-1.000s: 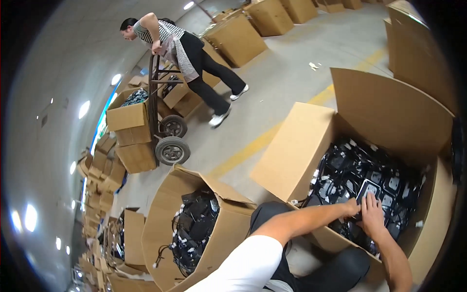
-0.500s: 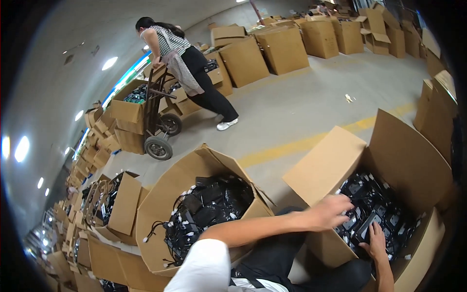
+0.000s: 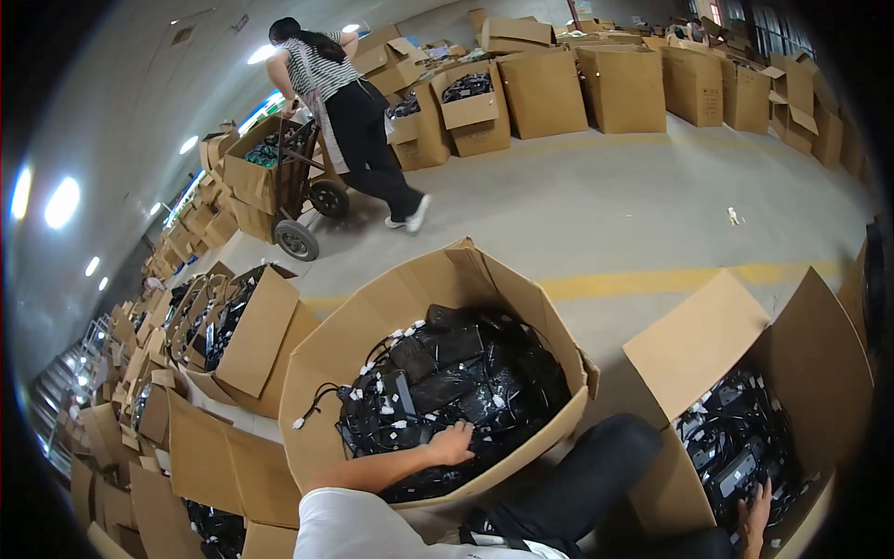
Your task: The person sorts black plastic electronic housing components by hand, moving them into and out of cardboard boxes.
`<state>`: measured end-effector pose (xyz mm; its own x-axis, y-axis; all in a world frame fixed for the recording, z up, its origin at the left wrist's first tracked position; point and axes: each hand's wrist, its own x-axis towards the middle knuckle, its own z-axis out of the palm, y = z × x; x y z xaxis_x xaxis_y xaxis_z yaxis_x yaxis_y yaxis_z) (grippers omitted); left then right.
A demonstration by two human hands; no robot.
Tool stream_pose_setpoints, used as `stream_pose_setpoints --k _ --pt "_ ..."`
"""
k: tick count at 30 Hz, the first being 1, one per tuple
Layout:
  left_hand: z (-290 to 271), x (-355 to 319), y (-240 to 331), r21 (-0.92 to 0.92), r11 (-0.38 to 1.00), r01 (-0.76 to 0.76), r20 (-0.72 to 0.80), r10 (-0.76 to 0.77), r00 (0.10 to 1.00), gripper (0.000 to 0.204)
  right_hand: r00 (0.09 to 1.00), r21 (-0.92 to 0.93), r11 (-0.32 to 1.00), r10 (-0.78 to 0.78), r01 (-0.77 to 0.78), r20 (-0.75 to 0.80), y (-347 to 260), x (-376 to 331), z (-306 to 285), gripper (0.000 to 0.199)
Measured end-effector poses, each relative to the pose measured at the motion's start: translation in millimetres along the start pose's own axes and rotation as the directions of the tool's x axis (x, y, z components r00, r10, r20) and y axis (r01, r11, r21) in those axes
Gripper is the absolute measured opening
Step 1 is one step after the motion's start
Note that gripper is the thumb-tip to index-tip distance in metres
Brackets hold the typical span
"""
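My left hand (image 3: 452,443) reaches low into a wide cardboard box (image 3: 372,291), over a heap of black power adapters (image 3: 447,384) with cords and white connectors. Its fingers are extended and apart, and I see nothing held in them. Inside a second open box (image 3: 694,340) on the right, more black adapters lie bundled with their cables. There my right hand (image 3: 756,518) is at the near side, fingers spread, close beside a flat black power adapter (image 3: 736,473). Whether the fingertips touch it I cannot tell.
Beyond the boxes a person (image 3: 345,112) pushes a hand truck (image 3: 296,177) loaded with cartons. A yellow line (image 3: 643,281) crosses the grey floor. Tall cartons (image 3: 619,88) line the far side. Several open boxes of adapters (image 3: 256,326) crowd my left. My bent knee (image 3: 619,452) lies between both boxes.
My left hand has moved from the right box into the wide box. My right hand stays in the right box, now lower beside the adapter. The view has turned left; the person has walked on.
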<state>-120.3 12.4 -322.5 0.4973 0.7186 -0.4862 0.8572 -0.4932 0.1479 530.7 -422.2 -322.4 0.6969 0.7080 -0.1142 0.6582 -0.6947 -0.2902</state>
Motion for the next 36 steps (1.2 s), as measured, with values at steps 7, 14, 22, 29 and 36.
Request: stream_pose_setpoints --k 7,14,22,29,36 --pt "-16.0 1.1 19.8 0.083 0.996 -0.026 -0.15 0.039 0.988 0.048 0.988 -0.009 0.989 -0.148 0.147 -0.047 38.8 11.9 8.0 0.064" --pt "-68.9 -24.6 12.9 -0.042 0.983 -0.179 -0.058 0.176 0.983 0.03 0.937 0.099 0.932 -0.346 0.349 -0.051 -49.8 30.7 -31.9 0.05" --pt "-237.3 -74.9 63.5 -0.418 0.86 -0.292 -0.437 0.091 0.895 0.029 0.413 0.149 0.396 -0.754 0.906 -0.511 -376.7 -45.9 -167.0 0.026" --pt "-282.5 -96.9 103.6 -0.593 0.636 -0.494 -0.593 0.07 0.802 0.025 0.122 0.121 -0.14 -0.003 0.983 -0.993 -503.1 -128.1 -187.3 0.024" --pt "-273.2 -103.6 128.4 -0.636 0.229 -0.737 -0.703 0.221 0.676 0.033 0.536 0.697 0.133 -0.743 0.705 -0.401 -412.6 -112.8 -209.3 0.031"
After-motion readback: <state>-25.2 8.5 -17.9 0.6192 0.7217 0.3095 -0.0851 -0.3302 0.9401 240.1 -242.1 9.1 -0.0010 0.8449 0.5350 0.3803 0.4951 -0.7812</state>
